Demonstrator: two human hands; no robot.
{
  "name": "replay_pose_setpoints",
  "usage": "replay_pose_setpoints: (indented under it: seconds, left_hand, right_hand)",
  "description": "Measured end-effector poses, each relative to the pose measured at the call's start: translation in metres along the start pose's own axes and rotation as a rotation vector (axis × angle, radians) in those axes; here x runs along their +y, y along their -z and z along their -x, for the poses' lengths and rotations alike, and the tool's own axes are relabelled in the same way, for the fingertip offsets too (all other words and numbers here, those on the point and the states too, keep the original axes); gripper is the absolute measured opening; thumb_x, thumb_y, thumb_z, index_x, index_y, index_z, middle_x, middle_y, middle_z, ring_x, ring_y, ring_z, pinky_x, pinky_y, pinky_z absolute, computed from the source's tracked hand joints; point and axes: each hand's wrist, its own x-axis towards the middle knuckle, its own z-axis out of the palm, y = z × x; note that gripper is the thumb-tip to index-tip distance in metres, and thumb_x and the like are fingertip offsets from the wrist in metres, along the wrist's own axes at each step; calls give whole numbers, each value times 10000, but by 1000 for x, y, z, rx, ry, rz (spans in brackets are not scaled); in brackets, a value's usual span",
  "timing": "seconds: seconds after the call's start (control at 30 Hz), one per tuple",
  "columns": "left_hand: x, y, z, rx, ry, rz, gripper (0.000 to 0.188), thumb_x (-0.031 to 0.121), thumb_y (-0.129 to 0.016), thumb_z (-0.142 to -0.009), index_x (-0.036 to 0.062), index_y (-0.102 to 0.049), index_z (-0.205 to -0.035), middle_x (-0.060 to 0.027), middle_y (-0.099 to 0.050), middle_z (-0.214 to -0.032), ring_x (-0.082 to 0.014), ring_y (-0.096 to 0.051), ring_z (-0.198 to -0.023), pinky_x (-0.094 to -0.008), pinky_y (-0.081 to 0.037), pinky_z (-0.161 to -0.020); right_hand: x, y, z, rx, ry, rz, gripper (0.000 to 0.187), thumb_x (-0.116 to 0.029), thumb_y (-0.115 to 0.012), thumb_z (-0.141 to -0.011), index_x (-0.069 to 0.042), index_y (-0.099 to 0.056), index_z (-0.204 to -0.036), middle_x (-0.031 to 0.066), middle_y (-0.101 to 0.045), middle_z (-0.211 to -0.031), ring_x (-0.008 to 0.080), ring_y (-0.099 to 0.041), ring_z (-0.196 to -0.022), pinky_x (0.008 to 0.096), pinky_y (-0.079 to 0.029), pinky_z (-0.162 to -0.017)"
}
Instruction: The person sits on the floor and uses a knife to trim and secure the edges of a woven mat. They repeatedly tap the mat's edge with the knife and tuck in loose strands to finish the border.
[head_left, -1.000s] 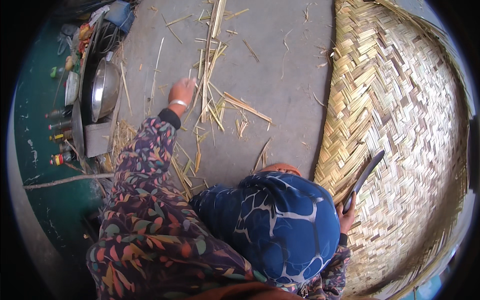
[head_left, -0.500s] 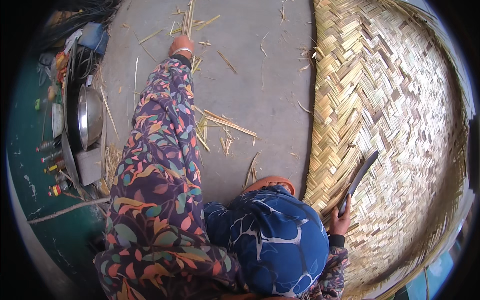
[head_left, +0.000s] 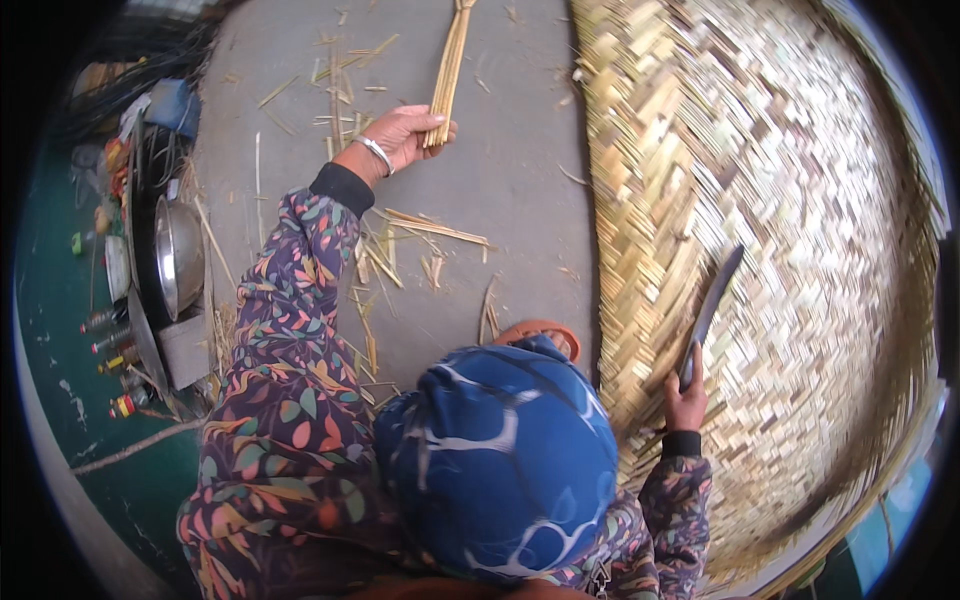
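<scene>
A bundle of pale yellow split strips [head_left: 448,75], probably cane or bamboo, is gripped near its lower end by my left hand [head_left: 402,138]. The strips point away from me over the grey floor, and their far end looks narrower, as if gathered. My right hand [head_left: 686,402] is closed round the handle of a long knife with a dark, slightly curved blade [head_left: 716,295]. That blade points away from me and lies over a large woven mat [head_left: 800,250] with a raised, curved rim. Whether the blade touches the weave I cannot tell.
Loose strips and scraps [head_left: 440,228] are scattered on the grey floor [head_left: 520,200]. My knee in blue patterned cloth [head_left: 510,440] fills the lower middle, with an orange sandal [head_left: 560,328] beyond it. At left stand a metal bowl [head_left: 182,258] and several small bottles [head_left: 120,360].
My left hand has come back toward me and to the right, bringing the bundle of strips with it. The right hand still holds the knife, slightly farther forward in view.
</scene>
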Motion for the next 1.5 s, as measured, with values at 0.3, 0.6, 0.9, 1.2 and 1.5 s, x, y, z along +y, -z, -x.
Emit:
replay_pose_setpoints:
  seconds: [0.3, 0.6, 0.9, 1.2, 1.5]
  left_hand:
    - [-78, -172, 10, -237, 51, -140, 259, 135, -626, -888, 34, -523, -1103, -125, -654, -994, -254, -672, -948, -368, -561, -831]
    - [-120, -230, 12, -395, 267, -107, 391, 187, -605, -911, 13, -456, -1228, -143, -646, -1068, -264, -662, -978, -389, -540, -867]
    - [-138, -245, -8, -438, 353, -231, 315, 261, -629, -909, 21, -603, -1110, -73, -673, -1002, -165, -660, -904, -313, -544, -810]
    - [-148, -281, 2, -411, 197, -523, 302, 163, -706, -846, 20, -637, -1103, -26, -666, -1004, -83, -626, -873, -225, -534, -730]
    - [-169, -315, 15, -328, 29, -346, 247, 112, -692, -848, -38, -617, -1029, -102, -674, -988, -131, -665, -838, -234, -579, -712]
  right_hand:
    - [18, 2, -4, 60, 77, 7, 668, -253, -604, -833, -288, -338, -1445, 236, -661, -831, 379, -652, -741, 428, -499, -673]
    - [11, 2, 1, 58, 1, 88, 678, -283, -602, -808, -316, -346, -1436, 207, -644, -693, 362, -644, -632, 447, -515, -625]
    - [13, -2, -2, 84, -10, 85, 637, -323, -588, -817, -330, -375, -1417, 223, -643, -728, 384, -645, -690, 453, -505, -662]
    - [26, 0, 3, 59, -59, -257, 624, -305, -613, -811, -245, -427, -1404, 257, -657, -998, 349, -657, -923, 381, -496, -843]
    - [33, 0, 5, 145, -73, -178, 642, -293, -616, -808, -231, -411, -1413, 267, -649, -956, 322, -665, -838, 375, -509, -798]
